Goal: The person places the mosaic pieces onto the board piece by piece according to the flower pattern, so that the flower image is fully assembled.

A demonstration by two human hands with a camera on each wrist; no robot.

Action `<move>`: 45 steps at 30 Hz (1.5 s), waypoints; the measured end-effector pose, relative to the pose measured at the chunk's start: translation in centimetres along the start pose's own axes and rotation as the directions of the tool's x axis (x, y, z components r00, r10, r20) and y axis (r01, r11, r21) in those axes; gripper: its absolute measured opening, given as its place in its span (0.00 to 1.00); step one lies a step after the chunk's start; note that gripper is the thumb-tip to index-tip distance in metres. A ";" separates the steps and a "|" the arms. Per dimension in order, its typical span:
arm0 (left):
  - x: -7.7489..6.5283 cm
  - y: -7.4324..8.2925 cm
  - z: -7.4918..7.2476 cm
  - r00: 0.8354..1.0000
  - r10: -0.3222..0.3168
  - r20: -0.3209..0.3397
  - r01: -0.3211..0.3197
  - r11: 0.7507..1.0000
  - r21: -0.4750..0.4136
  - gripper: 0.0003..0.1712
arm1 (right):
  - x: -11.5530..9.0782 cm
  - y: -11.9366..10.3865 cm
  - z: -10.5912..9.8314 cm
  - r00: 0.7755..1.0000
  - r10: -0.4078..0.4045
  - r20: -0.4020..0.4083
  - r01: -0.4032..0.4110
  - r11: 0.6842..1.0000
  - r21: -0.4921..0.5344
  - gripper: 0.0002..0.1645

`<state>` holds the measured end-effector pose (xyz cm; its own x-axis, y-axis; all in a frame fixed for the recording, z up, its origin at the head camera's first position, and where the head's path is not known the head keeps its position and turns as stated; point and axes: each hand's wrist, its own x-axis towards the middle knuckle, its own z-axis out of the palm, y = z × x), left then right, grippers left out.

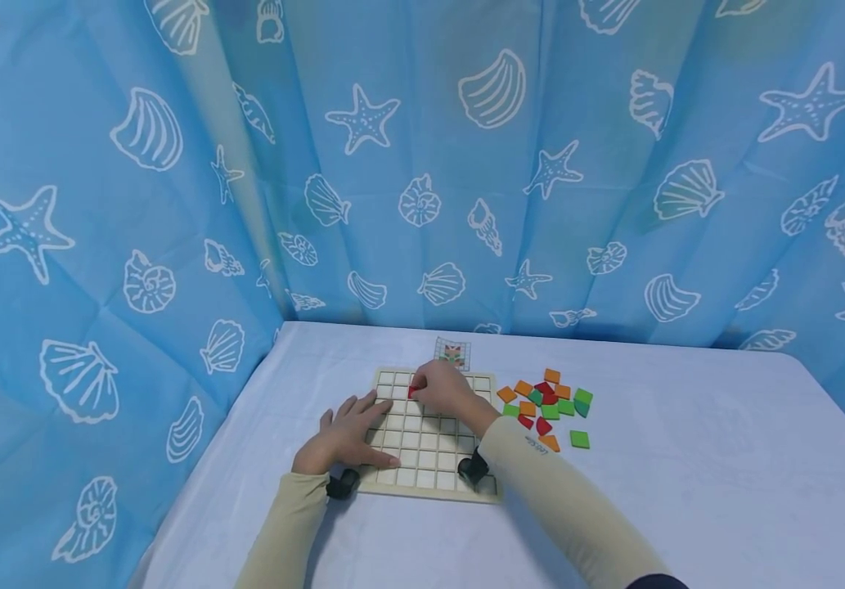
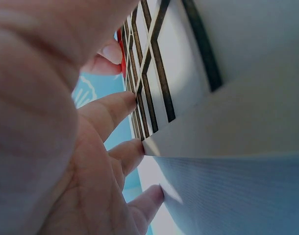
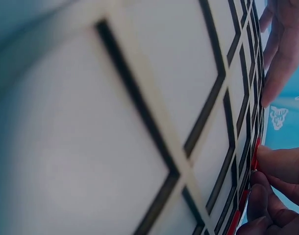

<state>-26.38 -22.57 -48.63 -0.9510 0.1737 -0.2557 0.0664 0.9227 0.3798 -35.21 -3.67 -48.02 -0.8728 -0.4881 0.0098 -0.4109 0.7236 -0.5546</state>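
A wooden grid board (image 1: 407, 480) with white square cells lies on the table. My left hand (image 1: 344, 438) spreads its fingers over the board's left edge, touching the frame and grid. Near the far side of the board, my right hand (image 1: 446, 388) pinches a red tile (image 1: 413, 392) at a cell. The right wrist view shows this red tile (image 3: 257, 152) by the fingertips, with more red (image 3: 234, 223) in the grid close by. The right hand hides part of the far cells in the head view.
Loose orange, green and red tiles (image 1: 550, 411) lie scattered right of the board. A small pattern card (image 1: 459, 348) with a coloured figure lies behind it. A white cloth (image 1: 687, 458) covers the table; a blue shell-print curtain (image 1: 422, 164) hangs behind and at the left.
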 end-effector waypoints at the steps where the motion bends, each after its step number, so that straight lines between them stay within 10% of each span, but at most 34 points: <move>1: 0.0 0.0 0.0 1.000 0.001 -0.001 -0.001 1.000 0.000 0.61 | 0.0 0.0 0.0 1.000 0.008 0.002 -0.008 1.000 0.001 0.03; 13: -0.3 0.1 -0.2 1.000 0.007 0.002 -0.007 1.000 0.003 0.60 | -0.3 1.0 -0.7 1.000 0.003 -0.005 -0.002 0.987 0.158 0.13; 22: -0.2 0.0 0.0 1.000 -0.014 0.007 0.014 1.000 -0.008 0.60 | -2.2 6.1 -4.5 0.996 0.054 -0.064 -0.032 0.951 0.307 0.19; 45: -0.4 0.1 0.1 1.000 0.003 0.012 -0.003 1.000 -0.023 0.61 | -9.7 18.2 -11.0 0.936 0.333 -0.113 -0.309 0.932 0.188 0.24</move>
<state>-25.94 -22.48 -48.54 -0.9471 0.1806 -0.2651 0.0622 0.9141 0.4007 -37.11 19.56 -49.07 -0.9836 -0.1607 -0.0815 -0.0637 0.7333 -0.6769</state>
